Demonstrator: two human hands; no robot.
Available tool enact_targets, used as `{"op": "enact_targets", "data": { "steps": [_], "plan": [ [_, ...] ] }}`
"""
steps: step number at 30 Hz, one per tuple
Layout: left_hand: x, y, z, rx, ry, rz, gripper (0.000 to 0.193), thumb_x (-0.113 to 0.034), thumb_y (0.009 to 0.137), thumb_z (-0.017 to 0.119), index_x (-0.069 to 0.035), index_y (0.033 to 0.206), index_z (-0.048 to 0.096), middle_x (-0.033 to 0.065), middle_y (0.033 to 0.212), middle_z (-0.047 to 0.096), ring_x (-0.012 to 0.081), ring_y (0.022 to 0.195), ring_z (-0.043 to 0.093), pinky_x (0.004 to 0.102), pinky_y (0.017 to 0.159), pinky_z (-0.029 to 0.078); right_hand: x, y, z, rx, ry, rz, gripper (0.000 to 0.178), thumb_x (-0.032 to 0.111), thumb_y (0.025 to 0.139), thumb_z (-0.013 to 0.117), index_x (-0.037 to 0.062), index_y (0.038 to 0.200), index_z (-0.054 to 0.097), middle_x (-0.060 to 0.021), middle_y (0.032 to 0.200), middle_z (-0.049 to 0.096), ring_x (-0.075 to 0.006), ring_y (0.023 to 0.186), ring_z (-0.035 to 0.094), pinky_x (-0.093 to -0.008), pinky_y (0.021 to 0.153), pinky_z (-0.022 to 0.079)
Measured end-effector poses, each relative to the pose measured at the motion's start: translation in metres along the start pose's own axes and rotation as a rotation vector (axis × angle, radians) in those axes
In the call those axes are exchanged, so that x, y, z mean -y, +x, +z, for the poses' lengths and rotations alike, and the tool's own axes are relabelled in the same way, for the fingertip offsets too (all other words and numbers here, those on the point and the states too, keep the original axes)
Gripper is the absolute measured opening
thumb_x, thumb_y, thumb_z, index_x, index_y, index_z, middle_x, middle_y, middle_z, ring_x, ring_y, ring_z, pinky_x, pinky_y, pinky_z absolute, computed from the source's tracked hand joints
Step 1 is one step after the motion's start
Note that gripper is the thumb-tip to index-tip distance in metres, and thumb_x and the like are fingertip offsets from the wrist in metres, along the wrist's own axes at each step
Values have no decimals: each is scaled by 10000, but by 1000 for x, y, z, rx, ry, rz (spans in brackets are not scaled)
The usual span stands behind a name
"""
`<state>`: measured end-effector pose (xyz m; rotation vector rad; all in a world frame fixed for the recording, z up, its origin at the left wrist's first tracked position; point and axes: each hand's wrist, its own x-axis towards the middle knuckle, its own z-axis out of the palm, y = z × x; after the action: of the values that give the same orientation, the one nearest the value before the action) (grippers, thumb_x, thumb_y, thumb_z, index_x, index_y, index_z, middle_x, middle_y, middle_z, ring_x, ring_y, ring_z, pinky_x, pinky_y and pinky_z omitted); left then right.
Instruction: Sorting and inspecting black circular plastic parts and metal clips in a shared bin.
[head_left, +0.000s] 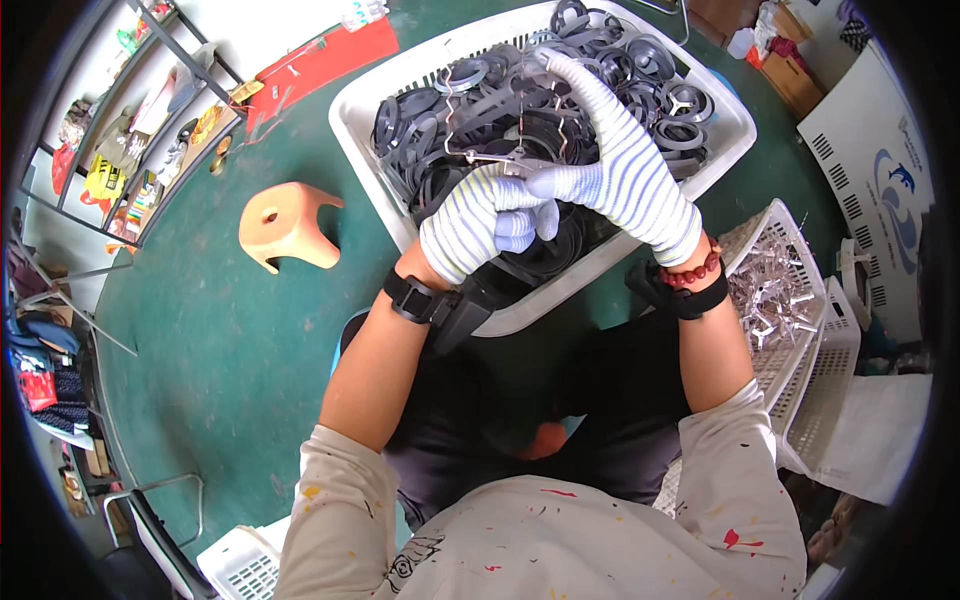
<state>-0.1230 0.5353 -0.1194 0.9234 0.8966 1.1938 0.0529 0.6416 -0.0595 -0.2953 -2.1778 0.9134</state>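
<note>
My left hand (470, 220), in a white glove with blue and yellow stripes, is closed round the middle of a thin metal wire rack (484, 157) with several bent upright prongs. My right hand (630, 165), in a matching glove, has its fingers stretched away from me. Its thumb lies against my left hand's fingers by the rack's centre. Both hands are above a large white plastic basket (350, 125) heaped with dark grey and black flat rings (415, 105). Part of the ring pile is hidden beneath my hands.
On the right, a white basket (745, 225) holds many metal wire pieces (775, 295), beside stacked white crates (825, 400). An orange stool (290, 222) stands on the green floor to the left. Loaded shelves (150, 130) line the far left, near a red mat (330, 65).
</note>
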Motion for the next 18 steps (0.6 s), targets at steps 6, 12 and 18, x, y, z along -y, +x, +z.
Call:
{"op": "enact_targets", "data": {
  "steps": [6,12,18],
  "plan": [
    [7,4,12,-31,-32,148,226,-240,979,686,-35,1068,714,14,845,677,52,654,540,211,573,406,-10,-4,8,-154,-433,-144,624,313,715,921,45,1231,695,-125,1163,710,-284,1123,667,-401,1019,500],
    [30,25,-11,-295,659,253,152,-210,958,678,-67,997,709,-4,757,639,28,542,443,208,484,325,5,-4,25,-53,-669,-132,455,323,737,899,37,1065,766,-133,1040,740,-325,1046,682,-408,939,521],
    [0,7,6,-262,-188,27,227,-203,1029,574,-36,949,705,22,733,613,32,507,397,208,474,320,-34,-4,0,-150,-159,-8,904,292,785,903,8,1522,464,-173,1479,562,-260,1398,510,-400,1194,384]
  ]
}}
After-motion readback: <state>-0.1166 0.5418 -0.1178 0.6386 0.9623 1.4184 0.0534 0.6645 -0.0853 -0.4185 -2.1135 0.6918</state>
